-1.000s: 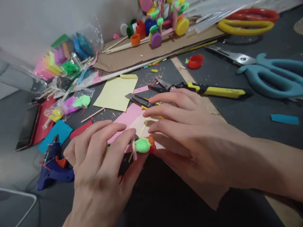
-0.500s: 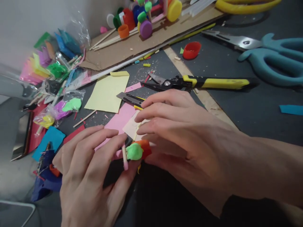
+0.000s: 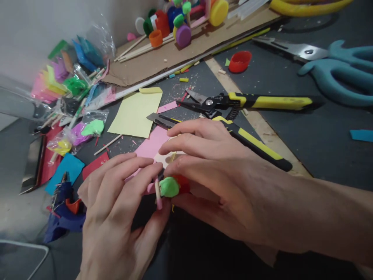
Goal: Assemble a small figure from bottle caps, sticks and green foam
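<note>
A small craft piece with a green clay lump, a red part on its right and a pale stick with pink ends on its left is between my hands. My left hand pinches the pink and stick side between thumb and fingers. The thumb and index finger of my right hand close round the red part, which they partly cover. Beyond the fingers lie pink paper, a pale yellow sheet and a cutter blade.
Yellow-black pliers lie beyond my right hand, with blue-handled scissors at the right. Bagged clay and a blue glue gun are at the left. Cardboard bears colourful caps at the back.
My right hand has shifted slightly left against the pliers, uncovering their lower handle. Its fingers have closed further over the red part. The whole view has moved a little.
</note>
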The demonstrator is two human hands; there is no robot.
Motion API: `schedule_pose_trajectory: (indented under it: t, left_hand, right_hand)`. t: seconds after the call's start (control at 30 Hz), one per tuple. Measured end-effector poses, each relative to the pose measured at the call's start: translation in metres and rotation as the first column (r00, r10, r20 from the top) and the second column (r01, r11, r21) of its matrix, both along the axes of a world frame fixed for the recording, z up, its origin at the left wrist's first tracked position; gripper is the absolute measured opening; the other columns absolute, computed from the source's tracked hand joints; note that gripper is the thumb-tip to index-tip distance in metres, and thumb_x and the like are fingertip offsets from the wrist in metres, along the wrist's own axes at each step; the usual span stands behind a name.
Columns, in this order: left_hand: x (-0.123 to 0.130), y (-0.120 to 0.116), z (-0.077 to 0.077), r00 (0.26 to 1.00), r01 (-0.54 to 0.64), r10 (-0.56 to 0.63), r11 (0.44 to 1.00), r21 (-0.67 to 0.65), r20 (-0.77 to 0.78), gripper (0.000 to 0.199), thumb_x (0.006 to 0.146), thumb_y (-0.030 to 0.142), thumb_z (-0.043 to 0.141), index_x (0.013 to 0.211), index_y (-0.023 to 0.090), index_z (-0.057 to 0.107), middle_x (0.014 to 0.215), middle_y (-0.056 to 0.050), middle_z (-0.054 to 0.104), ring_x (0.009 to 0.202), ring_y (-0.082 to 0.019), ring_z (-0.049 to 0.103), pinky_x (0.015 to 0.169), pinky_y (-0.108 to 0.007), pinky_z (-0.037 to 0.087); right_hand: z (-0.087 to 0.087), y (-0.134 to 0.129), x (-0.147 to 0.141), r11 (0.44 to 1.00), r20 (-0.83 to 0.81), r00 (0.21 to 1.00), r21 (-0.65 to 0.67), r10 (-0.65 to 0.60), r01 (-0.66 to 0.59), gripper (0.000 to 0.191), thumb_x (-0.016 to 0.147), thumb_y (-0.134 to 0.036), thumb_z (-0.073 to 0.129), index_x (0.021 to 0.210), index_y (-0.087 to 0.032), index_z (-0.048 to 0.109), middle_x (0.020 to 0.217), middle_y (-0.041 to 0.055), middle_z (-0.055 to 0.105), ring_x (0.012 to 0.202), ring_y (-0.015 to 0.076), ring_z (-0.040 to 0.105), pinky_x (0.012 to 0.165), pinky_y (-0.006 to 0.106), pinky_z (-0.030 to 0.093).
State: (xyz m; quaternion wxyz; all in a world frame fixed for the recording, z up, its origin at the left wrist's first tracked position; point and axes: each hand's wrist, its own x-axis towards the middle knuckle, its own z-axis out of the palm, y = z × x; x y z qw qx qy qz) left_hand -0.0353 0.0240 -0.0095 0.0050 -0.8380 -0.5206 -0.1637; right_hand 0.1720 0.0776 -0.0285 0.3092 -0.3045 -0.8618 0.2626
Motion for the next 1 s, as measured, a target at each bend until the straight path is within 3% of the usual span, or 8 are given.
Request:
schedule_pose_trajectory:
  t: [0.83,1.0]
  left_hand:
    - [0.0003,0.0025,-0.0001,0.998,-0.003,0.004,1.0,0.016,-0.059,0.036,0.087,0.022,0.062,0.122,0.026,0.058,0.122,-0.009,0.064,0.118,-0.036,0.056,0.093,-0.054,0.043]
    - [0.0024,0.0022,0.0009,0.999,-0.023,0.023,1.0,0.015,-0.043,0.035,0.087,0.024,0.064,0.121,0.026,0.057,0.122,-0.009,0.065,0.116,-0.034,0.058,0.093,-0.052,0.044]
  right_hand:
    - [0.0019,-0.0027,-0.0045,0.999,0.03,0.999,0.045,-0.012,0.011,0.017,0.09,-0.018,0.053,0.097,-0.018,0.069,0.115,0.0058,0.068,0.122,0.0247,0.055,0.113,0.046,0.039]
    - [0.0028,-0.0004,0.003,0.988,0.051,0.998,0.149,-0.035,0.027,0.02,0.091,-0.027,0.058,0.103,-0.016,0.07,0.122,0.0082,0.067,0.127,0.0265,0.05,0.112,0.043,0.042]
